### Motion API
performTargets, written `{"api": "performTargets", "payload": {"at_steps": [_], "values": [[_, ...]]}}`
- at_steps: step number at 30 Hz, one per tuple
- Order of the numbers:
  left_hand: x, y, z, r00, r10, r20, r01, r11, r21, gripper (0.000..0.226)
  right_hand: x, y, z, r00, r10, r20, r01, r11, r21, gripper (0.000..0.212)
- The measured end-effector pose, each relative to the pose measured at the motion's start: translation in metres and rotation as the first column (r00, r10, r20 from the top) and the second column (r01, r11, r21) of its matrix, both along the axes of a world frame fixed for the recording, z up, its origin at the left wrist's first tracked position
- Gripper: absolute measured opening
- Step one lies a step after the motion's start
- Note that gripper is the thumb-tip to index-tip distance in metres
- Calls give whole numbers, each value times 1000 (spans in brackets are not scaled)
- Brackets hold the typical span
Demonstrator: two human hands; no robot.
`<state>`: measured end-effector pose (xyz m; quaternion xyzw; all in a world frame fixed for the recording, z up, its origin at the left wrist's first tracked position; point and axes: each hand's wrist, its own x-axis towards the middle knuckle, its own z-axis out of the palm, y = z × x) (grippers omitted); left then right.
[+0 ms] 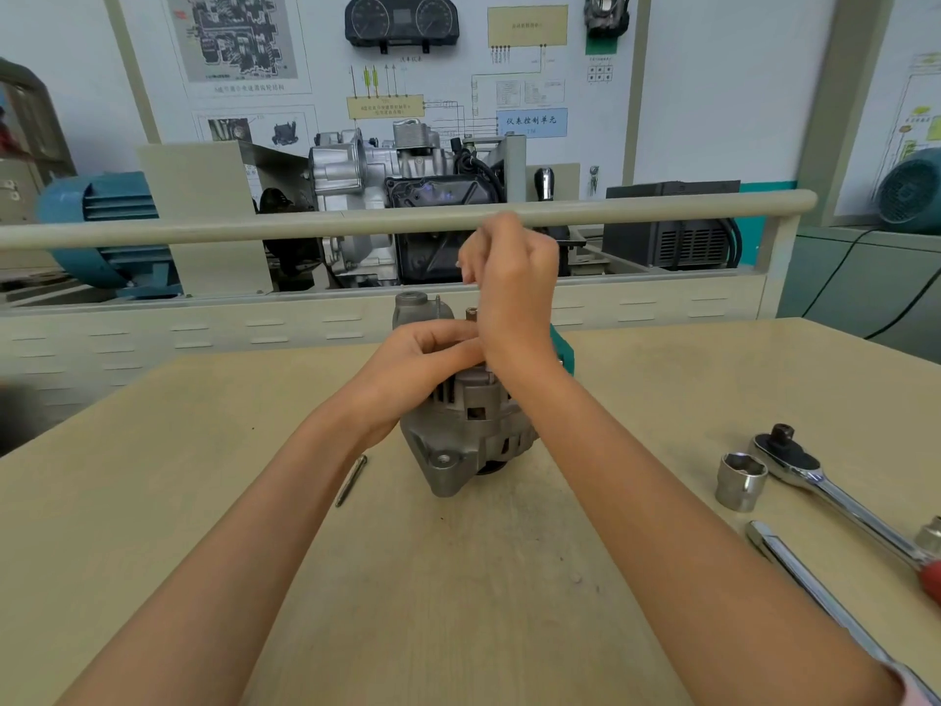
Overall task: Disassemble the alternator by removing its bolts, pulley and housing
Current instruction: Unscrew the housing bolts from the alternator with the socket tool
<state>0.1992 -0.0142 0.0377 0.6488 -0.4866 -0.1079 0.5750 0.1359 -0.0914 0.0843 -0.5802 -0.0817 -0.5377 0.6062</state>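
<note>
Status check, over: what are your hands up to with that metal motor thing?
Left hand gripping alternator top. Right hand raised above it, fingers curled, contents unclear. Ratchet and loose socket idle at right. Nothing blocking.

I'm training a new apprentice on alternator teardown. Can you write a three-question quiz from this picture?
1. True or false: the ratchet lies to the right of the alternator.
2. What lies on the table just left of the alternator: A) long bolt B) hammer C) pliers?
3. Which hand rests on top of the alternator?

Key: 1 true. 2 A, the long bolt. 3 the left hand; the right hand is raised above it, fingers curled.
</note>
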Motion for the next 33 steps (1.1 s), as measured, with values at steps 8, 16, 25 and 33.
{"api": "performTargets", "payload": {"at_steps": [8,16,25,33], "values": [[-1,1,1,1000,-3,-29,3,1000,1,36,4,-14,3,962,273,23,-274,951,147,54],[0,-1,-2,997,77,18,-76,996,-39,44,4,4,-13,894,-445,56,441,848,-292,32],[0,0,-1,999,50,3,-50,999,0,42,2,7,-7,903,-430,17,408,843,-351,34],[-1,2,2,1000,4,-14,-3,1000,31,24,3,-19,6,919,395,4,-392,908,147,65]]}}
